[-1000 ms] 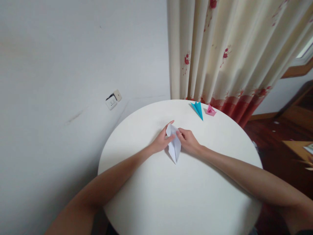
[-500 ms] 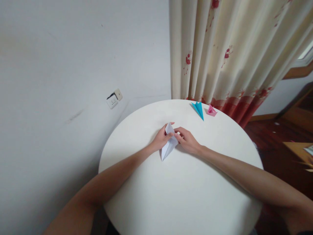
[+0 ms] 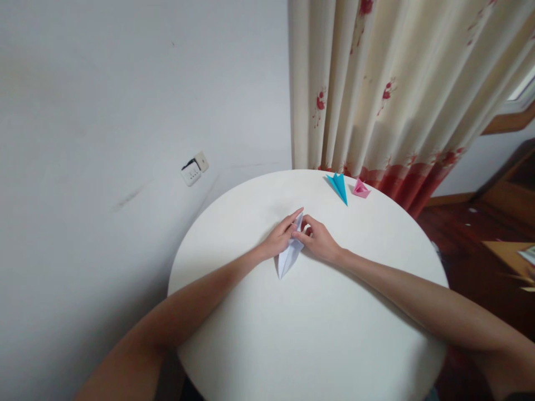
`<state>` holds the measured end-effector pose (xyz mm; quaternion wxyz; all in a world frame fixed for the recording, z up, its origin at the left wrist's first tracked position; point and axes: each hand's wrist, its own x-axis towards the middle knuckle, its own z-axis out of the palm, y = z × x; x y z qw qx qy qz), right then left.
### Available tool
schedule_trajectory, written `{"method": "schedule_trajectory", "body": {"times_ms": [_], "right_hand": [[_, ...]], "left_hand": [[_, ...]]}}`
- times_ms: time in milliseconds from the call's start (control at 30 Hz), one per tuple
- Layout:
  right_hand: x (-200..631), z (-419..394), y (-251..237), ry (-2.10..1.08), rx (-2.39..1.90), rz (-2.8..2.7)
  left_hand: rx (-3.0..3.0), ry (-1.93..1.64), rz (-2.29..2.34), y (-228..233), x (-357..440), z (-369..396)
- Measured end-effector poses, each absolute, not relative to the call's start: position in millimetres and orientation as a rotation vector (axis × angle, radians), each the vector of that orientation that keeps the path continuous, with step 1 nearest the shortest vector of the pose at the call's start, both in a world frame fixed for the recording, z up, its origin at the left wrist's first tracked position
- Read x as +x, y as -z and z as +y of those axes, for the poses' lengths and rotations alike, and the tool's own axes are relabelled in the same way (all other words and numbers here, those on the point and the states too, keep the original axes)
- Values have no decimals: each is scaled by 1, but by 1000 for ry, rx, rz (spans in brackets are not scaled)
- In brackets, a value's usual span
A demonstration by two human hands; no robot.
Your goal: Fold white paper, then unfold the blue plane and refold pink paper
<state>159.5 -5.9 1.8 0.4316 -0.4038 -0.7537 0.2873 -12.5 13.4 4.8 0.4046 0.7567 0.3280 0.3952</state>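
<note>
A folded sheet of white paper (image 3: 289, 259) is held between both hands over the middle of the round white table (image 3: 309, 334), its pointed end toward me. My left hand (image 3: 281, 236) grips it from the left, fingers stretched along its far part. From the right, my right hand (image 3: 316, 238) pinches the paper's far section between thumb and fingers. Both hands partly cover the far end, so its folds there are hard to make out.
A blue paper plane (image 3: 340, 188) and a pink folded paper piece (image 3: 361, 189) lie near the table's far right edge. Behind them hangs a cream curtain (image 3: 355, 83) with red flowers. A wall (image 3: 104, 111) with a socket (image 3: 192, 174) stands at the left.
The far part of the white paper has tilted to the right and looks narrower. My left fingers have moved right and now lie straighter along it, closer to my right hand.
</note>
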Motion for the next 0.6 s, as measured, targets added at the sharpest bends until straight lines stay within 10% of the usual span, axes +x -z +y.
{"method": "schedule_trajectory", "body": {"times_ms": [600], "right_hand": [[161, 6, 5, -1019, -914, -1571]], "left_hand": [[1689, -924, 700, -3, -15, 15]]}}
